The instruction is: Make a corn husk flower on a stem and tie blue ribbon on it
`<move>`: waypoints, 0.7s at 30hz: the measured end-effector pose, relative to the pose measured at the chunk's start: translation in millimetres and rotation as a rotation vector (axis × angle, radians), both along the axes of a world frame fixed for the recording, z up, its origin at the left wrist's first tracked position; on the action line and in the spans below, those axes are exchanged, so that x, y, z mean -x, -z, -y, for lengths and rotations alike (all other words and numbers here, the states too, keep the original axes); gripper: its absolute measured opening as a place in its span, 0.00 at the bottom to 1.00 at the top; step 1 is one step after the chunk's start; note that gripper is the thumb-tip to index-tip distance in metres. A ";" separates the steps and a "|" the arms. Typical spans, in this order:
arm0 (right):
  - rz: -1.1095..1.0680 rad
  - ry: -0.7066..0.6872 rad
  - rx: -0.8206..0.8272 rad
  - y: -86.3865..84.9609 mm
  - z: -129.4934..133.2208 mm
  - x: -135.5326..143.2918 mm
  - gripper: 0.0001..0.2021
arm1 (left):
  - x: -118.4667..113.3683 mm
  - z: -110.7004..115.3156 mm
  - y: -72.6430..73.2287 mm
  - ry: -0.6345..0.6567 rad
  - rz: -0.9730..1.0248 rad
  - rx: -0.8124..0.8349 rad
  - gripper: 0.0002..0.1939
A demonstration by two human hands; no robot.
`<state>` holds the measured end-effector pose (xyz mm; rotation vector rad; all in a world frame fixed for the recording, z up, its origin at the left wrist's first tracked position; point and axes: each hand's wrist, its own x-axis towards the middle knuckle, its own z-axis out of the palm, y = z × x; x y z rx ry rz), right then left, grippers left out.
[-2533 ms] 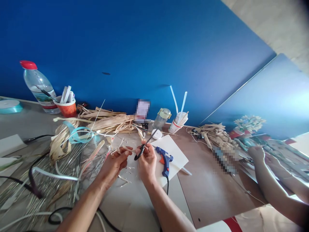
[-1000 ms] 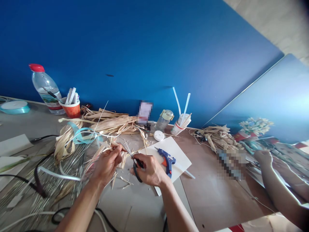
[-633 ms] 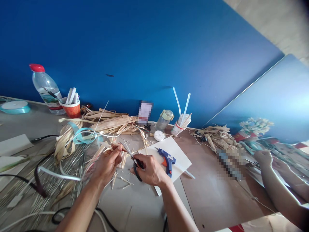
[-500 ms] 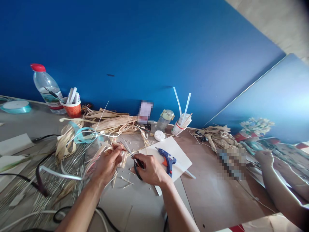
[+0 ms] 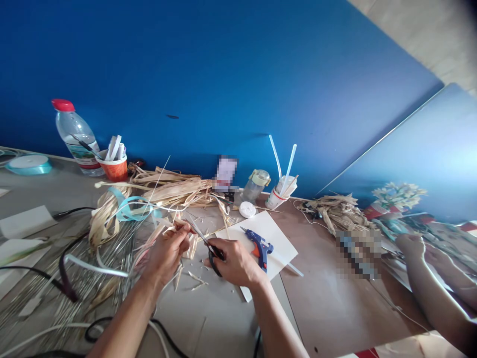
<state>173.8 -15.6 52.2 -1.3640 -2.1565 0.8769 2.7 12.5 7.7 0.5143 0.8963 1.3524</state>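
My right hand (image 5: 234, 262) is closed round the black handles of a pair of scissors (image 5: 200, 232), whose metal blades point up and left. Close to the blade tips, my left hand (image 5: 168, 251) is closed in a pinch on a small pale strip of dried corn husk (image 5: 170, 227), mostly covered by the fingers. Cut husk scraps (image 5: 196, 279) lie on the grey table below the hands. To the right of my right hand, a blue hot glue gun (image 5: 260, 247) rests on a white sheet (image 5: 278, 233).
Dried husks (image 5: 179, 188) lie along the blue partition. Thin wires (image 5: 122, 248) and light blue ribbon (image 5: 130, 209) are at left. A bottle (image 5: 80, 141), red cup (image 5: 114, 169), glass jar (image 5: 256, 185) and paper cup (image 5: 278, 198) stand behind. A co-worker's hands (image 5: 412, 248) are at right.
The view has shifted very slightly, so the background sits a little further right. Both hands and the scissors keep nearly the same pose.
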 end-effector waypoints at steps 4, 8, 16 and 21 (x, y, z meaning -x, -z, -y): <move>-0.006 -0.008 -0.009 0.4 -0.1 -0.5 0.06 | 0.0 0.0 -0.6 -0.010 0.006 0.000 0.17; -0.027 -0.034 -0.009 1.4 -0.7 -1.4 0.06 | 0.0 1.0 -3.5 -0.002 0.015 0.005 0.17; -0.048 -0.001 0.004 8.9 -4.0 -4.5 0.06 | 3.7 0.8 -0.1 0.044 -0.022 -0.016 0.15; 0.005 0.219 0.068 18.2 -7.4 -3.2 0.15 | 2.6 0.5 0.6 0.005 0.011 0.026 0.16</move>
